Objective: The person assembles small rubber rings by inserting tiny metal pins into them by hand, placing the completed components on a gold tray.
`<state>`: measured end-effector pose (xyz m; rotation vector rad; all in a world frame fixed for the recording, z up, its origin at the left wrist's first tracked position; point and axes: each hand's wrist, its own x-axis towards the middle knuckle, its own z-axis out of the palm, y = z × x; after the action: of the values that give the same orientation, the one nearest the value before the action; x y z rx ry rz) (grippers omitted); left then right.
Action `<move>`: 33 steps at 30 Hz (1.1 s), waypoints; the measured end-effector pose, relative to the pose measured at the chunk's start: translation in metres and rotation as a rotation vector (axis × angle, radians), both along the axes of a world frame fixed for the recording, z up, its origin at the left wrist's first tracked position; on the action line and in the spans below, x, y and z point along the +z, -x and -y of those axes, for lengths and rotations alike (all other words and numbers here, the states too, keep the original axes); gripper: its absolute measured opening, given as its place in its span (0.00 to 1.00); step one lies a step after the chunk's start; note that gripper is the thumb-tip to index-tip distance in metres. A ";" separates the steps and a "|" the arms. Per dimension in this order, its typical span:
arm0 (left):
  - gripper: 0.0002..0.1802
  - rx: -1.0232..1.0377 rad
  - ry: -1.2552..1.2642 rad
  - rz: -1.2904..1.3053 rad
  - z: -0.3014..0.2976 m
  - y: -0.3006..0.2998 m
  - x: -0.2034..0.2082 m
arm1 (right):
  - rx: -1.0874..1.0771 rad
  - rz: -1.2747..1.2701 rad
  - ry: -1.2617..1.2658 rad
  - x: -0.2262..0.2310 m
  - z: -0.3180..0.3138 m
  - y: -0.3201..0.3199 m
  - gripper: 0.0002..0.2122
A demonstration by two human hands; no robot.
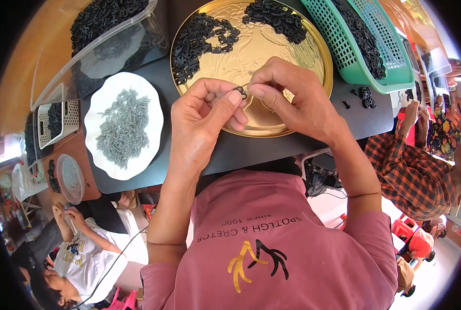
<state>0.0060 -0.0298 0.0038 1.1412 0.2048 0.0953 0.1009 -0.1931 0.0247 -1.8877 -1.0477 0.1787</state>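
Observation:
In front of my chest, over the near part of a round gold tray (264, 129), my two hands meet. My left hand (202, 111) pinches a small black plastic piece (240, 92) between thumb and forefinger, its other fingers curled beneath. Close against that piece, the thumb and forefinger of my right hand (297, 98) are pressed together; whatever is between them is too small to make out. Farther back on the tray lie a left pile of black plastic pieces (194, 46) and a right pile of similar pieces (277, 19).
Left of the tray, a white scalloped plate (93, 126) holds small grey, spring-like metal pieces (124, 129). A clear bin (93, 59) of black parts stands behind it. At right are a green basket (339, 62) and loose black parts (365, 97). Other people sit on both sides.

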 end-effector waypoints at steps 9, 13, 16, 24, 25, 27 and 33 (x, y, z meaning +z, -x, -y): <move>0.06 -0.008 -0.037 0.026 0.001 0.001 0.001 | -0.032 -0.103 -0.011 0.000 0.002 0.007 0.04; 0.06 -0.003 -0.031 0.028 0.002 0.000 0.002 | -0.042 -0.127 -0.040 0.000 0.003 0.008 0.05; 0.06 -0.006 -0.056 0.025 0.003 0.000 0.003 | -0.046 -0.121 -0.055 -0.001 0.003 0.008 0.05; 0.05 0.000 -0.090 0.023 0.005 -0.002 0.002 | -0.098 -0.166 -0.054 -0.005 0.000 0.014 0.03; 0.05 -0.002 -0.090 0.023 0.005 -0.002 0.002 | -0.107 -0.175 -0.052 -0.005 0.000 0.014 0.03; 0.05 0.015 -0.097 0.024 0.006 -0.002 0.000 | -0.120 -0.164 -0.064 -0.008 -0.001 0.014 0.04; 0.04 0.057 -0.087 0.032 0.009 -0.005 0.000 | -0.147 -0.137 -0.094 -0.009 -0.005 0.014 0.04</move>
<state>0.0108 -0.0391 0.0034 1.2195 0.2064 0.1739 0.0868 -0.1885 0.0154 -1.8324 -0.8086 0.1680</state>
